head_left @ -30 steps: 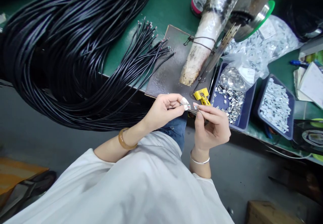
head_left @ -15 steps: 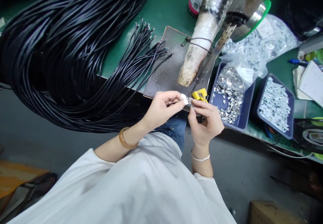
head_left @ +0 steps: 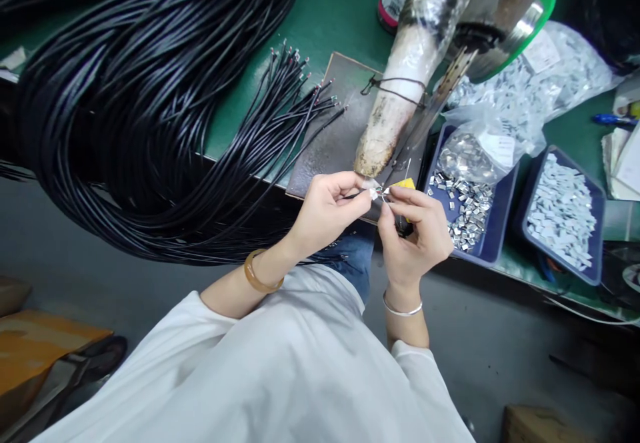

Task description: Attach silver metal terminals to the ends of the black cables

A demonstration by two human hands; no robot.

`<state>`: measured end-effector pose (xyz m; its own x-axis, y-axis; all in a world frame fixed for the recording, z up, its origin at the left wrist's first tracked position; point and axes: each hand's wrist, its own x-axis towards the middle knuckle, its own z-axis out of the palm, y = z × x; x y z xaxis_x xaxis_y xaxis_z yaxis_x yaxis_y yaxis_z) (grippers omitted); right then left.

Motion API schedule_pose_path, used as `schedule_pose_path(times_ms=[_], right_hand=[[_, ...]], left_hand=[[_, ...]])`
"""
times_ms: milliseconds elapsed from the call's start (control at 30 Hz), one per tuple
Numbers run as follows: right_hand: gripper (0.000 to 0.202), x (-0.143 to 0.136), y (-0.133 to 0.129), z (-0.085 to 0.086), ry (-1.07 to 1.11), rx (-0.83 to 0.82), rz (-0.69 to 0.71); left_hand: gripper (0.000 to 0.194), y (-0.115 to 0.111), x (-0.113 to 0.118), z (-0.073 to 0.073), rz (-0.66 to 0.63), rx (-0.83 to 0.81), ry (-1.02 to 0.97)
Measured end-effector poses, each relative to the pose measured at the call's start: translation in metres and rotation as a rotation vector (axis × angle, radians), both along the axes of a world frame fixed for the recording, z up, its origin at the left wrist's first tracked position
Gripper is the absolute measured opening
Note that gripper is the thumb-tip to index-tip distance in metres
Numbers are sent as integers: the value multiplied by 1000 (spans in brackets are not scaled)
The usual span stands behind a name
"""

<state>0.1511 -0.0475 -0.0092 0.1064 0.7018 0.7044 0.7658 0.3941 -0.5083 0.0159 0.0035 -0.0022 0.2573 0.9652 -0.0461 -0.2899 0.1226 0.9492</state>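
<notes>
My left hand (head_left: 333,211) is closed in a pinch on the end of a black cable (head_left: 352,196), with white covers on its fingertips. Thin bare wires (head_left: 382,192) stick out of the cable end toward the right. My right hand (head_left: 416,230) pinches at these wires with thumb and forefinger; whether a small part is also between the fingers is too small to tell. Just behind my right fingers is a yellow piece (head_left: 404,184), partly hidden. Above both hands hangs the plastic-wrapped tool's blunt, stained tip (head_left: 371,153).
A large bundle of black cables (head_left: 150,96) covers the left of the green table (head_left: 330,3). To the right stand a blue bin (head_left: 501,210) of small metal shells and another bin (head_left: 599,230) of pale pieces. Plastic bags (head_left: 565,76) and a solder spool (head_left: 525,36) lie behind.
The view has shifted slightly, so the table things appear a little farther right. My fingers have parted somewhat, and the cable's thin wires now show between the two hands.
</notes>
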Motion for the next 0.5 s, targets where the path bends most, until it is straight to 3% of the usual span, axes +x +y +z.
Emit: schedule_pose_path(times_ms=[500], right_hand=[[16,-1,-4,-2,61,-13,23]], left_hand=[[6,-4,-5,-3,-14,-28,78]])
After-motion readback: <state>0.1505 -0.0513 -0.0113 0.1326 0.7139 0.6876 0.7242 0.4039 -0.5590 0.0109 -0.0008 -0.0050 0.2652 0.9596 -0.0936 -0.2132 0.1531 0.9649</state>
